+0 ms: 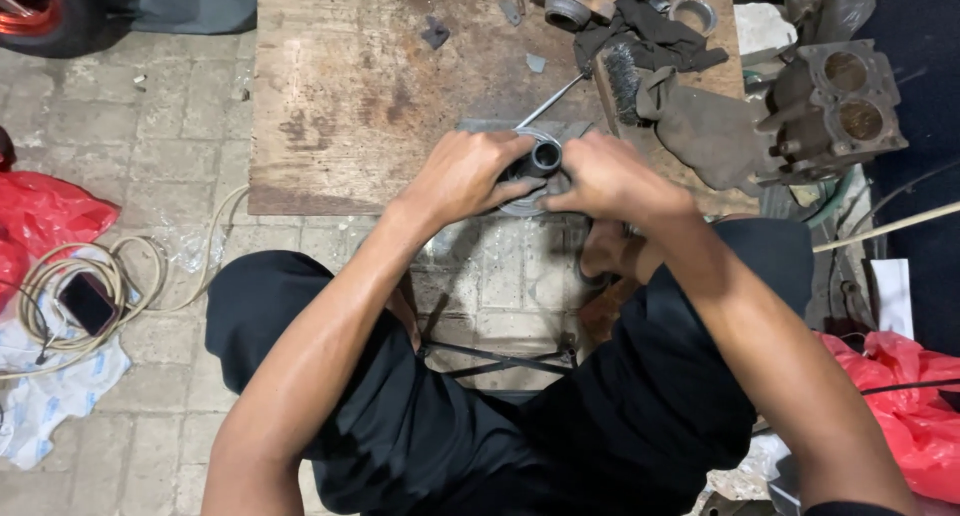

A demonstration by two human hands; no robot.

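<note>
left hand (462, 176): I see it closed around the dark round metal part (545, 159), gripping its left side | right hand (610, 181): closed on the part's right side, fingers curled | part: at the near edge of the wooden board (350, 96), between both hands | nearby: wire brush (622, 76), grey rag (700, 126), engine block (835, 106) at right

At about eight o'clock on the paving lies a dark phone (87, 302), its flat rectangular screen black, ringed by a coiled pale cable (60, 276). Under it spreads a crumpled white plastic wrapper (45, 396) with blue print. Red plastic bags sit at nine o'clock (40, 221) and at four o'clock (915, 416).
</note>
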